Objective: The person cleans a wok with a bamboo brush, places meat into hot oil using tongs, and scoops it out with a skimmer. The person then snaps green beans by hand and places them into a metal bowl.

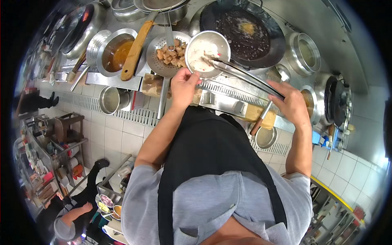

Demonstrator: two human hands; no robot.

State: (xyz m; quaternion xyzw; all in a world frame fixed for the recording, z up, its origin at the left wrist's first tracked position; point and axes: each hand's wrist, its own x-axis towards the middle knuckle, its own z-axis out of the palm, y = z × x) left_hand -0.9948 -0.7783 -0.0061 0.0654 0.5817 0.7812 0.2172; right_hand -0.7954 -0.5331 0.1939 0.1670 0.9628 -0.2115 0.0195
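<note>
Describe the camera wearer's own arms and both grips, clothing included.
The left grip and right grip are ungloved. The forearms are bare too, with no watch or bracelet showing. Short, plain grey sleeves end around the elbows; a black apron covers part of the grey shirt.

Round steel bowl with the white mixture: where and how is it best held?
Probably pinch the near rim from the wearer's left, as the left hand does: the bowl shows no handle, and the silver metal tongs in the right hand enter from the right.

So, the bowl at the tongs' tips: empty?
Not empty: pale food shows inside the bowl; can't tell how deep.
</note>
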